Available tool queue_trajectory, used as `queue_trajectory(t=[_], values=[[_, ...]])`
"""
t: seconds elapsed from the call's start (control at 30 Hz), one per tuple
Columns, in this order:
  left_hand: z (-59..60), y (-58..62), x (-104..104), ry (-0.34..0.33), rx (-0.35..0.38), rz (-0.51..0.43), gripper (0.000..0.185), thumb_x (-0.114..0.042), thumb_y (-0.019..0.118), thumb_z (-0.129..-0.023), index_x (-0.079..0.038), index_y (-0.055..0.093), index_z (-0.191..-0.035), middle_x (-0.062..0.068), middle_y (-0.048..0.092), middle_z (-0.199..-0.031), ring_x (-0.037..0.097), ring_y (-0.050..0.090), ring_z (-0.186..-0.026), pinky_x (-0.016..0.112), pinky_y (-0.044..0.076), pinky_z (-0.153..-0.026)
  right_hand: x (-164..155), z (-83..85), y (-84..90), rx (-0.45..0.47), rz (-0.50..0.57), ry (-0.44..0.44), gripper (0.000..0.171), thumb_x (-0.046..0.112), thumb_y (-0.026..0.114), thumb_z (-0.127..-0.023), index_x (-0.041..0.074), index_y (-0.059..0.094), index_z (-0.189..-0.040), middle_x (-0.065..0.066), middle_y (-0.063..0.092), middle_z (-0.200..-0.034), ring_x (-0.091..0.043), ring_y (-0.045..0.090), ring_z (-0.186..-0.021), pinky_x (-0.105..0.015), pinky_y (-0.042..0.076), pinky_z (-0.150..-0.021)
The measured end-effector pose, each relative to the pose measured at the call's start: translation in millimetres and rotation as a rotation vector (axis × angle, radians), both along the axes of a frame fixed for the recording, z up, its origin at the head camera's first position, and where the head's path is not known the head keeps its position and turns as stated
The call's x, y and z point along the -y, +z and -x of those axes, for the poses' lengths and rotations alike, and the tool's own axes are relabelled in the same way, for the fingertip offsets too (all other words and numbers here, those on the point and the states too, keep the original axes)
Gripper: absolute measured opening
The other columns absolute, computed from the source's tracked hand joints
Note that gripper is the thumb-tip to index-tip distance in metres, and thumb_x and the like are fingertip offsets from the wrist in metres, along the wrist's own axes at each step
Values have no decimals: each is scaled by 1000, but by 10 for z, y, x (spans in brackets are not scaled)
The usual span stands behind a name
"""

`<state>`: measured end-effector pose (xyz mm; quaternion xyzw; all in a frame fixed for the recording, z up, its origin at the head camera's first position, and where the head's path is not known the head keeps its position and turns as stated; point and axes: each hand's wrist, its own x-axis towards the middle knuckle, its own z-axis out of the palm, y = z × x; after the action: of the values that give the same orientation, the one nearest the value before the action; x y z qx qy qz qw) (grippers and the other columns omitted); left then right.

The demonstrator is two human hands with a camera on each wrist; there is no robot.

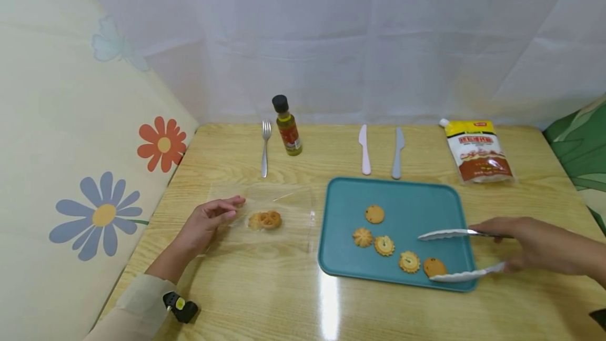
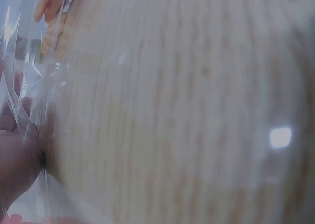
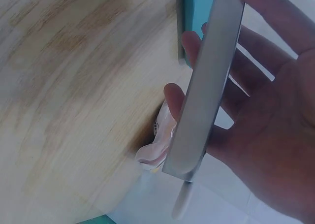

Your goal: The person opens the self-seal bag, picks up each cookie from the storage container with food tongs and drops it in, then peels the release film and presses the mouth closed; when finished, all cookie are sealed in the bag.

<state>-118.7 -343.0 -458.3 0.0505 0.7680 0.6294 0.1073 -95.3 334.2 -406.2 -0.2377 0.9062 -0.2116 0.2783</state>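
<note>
Right hand holding white tongs, fingers curled around the handle end; tongs spread wide, upper arm above, lower arm below, nothing caught between the tips. In the right wrist view, same tongs lying across the palm of the right hand, fingers bent behind the metal arm. Just at the lower tip, touching or almost touching it, a brown cookie on the teal tray. A little further from the tips, toward the left, a flower-shaped cookie, then another flower-shaped one, a ridged one, and a round plain one behind them. All five lying flat on the tray, apart from each other.

Left hand resting on the wooden table, fingers nearly straight, pressing down the edge of a clear plastic bag. Inside the bag, just beside the fingertips, two cookies lying together. In the left wrist view, very blurred: thumb side of the left hand against crinkled plastic, nothing more to tell.

Farther behind the bag, a fork and a small oil bottle with black cap, upright. Behind the tray, a white plastic knife and a grey one, side by side. Far behind the right hand, a sauce pouch lying flat. At the very back, a white curtain.
</note>
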Motion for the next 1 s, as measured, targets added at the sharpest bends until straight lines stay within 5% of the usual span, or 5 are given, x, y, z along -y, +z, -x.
queue_trajectory(t=[0.27,1.0], values=[[1,16,-8,10,27,20,30,-15,65,-102,13,66,-115,-11,69,-132,-5,55,-128,11,45,-101,-39,-18,-16,-60,-37,33,83,32,94,-70,8,61,-142,-14,63,-137,-11,67,-102,-32,56,-81],[5,13,-7,11,31,32,32,-15,65,-103,13,65,-116,-11,69,-133,-5,54,-129,12,45,-101,10,-8,7,-92,-58,32,78,33,93,-73,8,63,-140,-15,66,-135,-15,70,-97,-36,58,-79]])
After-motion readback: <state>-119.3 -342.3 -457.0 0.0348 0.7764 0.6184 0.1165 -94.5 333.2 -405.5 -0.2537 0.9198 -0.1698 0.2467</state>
